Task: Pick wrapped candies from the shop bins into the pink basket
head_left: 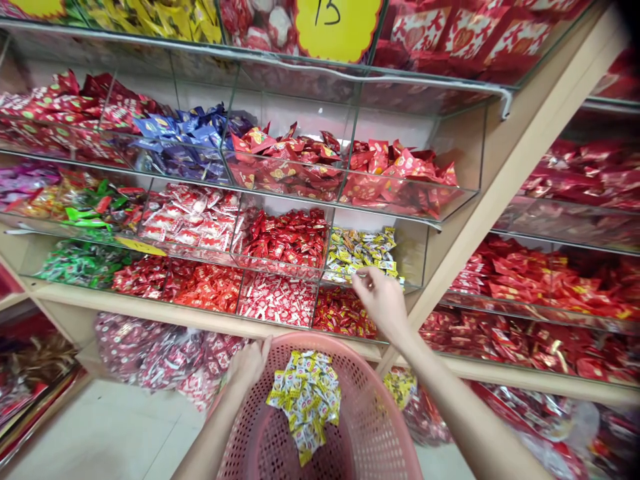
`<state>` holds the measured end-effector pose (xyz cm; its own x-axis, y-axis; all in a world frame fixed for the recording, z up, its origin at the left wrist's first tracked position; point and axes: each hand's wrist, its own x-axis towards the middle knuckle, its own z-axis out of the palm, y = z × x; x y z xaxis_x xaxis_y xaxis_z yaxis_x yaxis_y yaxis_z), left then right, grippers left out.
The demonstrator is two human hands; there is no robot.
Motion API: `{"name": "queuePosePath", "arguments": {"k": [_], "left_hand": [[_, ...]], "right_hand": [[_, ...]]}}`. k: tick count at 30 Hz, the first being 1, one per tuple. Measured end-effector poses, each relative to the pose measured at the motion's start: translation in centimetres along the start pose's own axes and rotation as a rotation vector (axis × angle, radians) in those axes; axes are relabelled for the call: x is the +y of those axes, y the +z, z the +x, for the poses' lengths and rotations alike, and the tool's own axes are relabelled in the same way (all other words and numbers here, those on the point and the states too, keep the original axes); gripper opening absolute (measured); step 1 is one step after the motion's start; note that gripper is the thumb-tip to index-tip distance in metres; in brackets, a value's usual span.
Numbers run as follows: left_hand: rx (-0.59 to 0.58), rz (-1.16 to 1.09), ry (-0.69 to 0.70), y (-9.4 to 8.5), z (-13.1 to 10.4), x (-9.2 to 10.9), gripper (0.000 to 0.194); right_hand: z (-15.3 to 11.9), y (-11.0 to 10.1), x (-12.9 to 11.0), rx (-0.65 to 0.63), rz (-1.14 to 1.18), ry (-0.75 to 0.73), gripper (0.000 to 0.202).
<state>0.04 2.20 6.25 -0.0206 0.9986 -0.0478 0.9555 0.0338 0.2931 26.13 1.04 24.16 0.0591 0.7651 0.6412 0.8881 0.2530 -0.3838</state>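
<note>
My left hand (249,363) grips the rim of a pink perforated plastic basket (385,417) at its left side. Inside the basket lies a heap of small yellow-and-white wrapped candies (307,397). My right hand (381,300) is raised past the basket's far rim, in front of a clear bin of similar yellow-and-white candies (363,247). Its fingers are curled together; whether anything is between them is hidden. Below that hand sits a bin of small red-and-gold wrapped candies (344,312).
Clear bins fill the shelves: red candies (287,237), blue packets (187,133) and green candies (80,260). A wooden upright (500,180) slants on the right. Bagged candies (160,353) lie below the bottom shelf edge (200,310). A yellow price sign (337,30) hangs above.
</note>
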Motion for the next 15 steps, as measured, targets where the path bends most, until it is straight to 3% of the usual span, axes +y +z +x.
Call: {"name": "queuePosePath", "arguments": {"k": [3,6,10,15], "left_hand": [[-0.01,-0.014,-0.005,-0.2,-0.1,0.1,0.066],[-0.013,-0.017,-0.011,-0.2,-0.1,0.0,0.067],[0.0,-0.02,-0.01,-0.2,-0.2,-0.1,0.065],[0.02,-0.019,0.006,0.1,0.0,-0.4,0.065]], "right_hand": [[4.0,-2.0,1.8,-0.058,-0.233,0.181,0.029],[6.5,-2.3,4.0,-0.22,-0.422,0.331,0.033],[7.4,-1.3,5.9,-0.4,-0.458,0.441,0.051],[7.3,-0.7,6.0,-0.4,-0.489,0.501,0.067]]}}
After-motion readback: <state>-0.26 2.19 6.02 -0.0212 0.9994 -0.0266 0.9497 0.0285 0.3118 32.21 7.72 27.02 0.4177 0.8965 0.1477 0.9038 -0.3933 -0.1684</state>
